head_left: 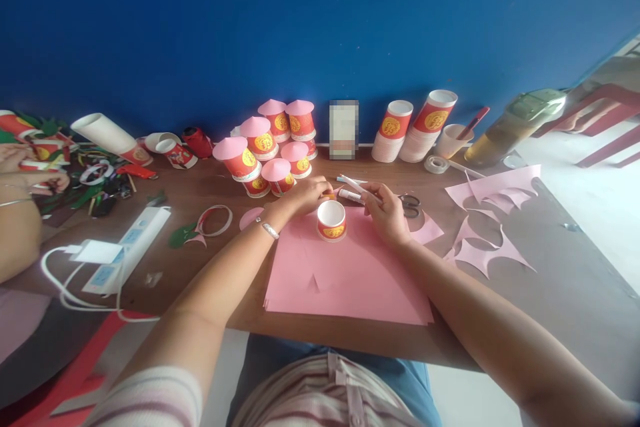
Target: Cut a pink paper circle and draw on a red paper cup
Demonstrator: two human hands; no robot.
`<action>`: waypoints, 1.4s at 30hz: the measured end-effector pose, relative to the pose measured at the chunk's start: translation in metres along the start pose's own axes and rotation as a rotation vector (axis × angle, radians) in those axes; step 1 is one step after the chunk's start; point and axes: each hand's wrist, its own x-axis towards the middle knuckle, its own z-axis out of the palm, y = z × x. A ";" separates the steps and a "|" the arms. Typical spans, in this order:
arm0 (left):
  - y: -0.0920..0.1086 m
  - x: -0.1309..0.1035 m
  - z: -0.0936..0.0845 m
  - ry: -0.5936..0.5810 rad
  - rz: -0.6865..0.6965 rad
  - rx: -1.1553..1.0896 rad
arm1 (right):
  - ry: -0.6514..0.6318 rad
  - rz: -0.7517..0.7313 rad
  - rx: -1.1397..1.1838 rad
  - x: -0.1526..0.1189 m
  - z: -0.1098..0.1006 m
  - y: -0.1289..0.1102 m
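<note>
A short red-and-gold paper cup (331,230) stands with its white mouth up on a stack of pink paper sheets (345,287). Just behind the cup's left side is my left hand (311,195), its fingers curled by a small orange piece; what they grip is partly hidden. My right hand (386,212), right of the cup, pinches a slim white strip (354,185) that points up and left. A white glue stick (351,196) lies between my hands. Black-handled scissors (411,205) rest beyond my right hand.
Left of centre stand red cups with pink cone roofs (257,133). Stacked cups (393,132), a tape roll (437,164) and a jar (515,127) are at right, beside pink offcuts (490,247). A power strip (127,250) and another person's arm (15,227) occupy the left.
</note>
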 end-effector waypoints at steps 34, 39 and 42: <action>0.000 0.009 -0.011 0.232 0.095 0.101 | -0.020 -0.209 -0.157 0.001 0.003 0.007; 0.004 0.007 -0.013 0.162 0.181 0.268 | -0.046 -0.175 -0.128 0.000 0.005 0.008; 0.005 0.006 -0.013 0.147 0.206 0.306 | -0.059 -0.140 -0.128 0.000 0.005 0.011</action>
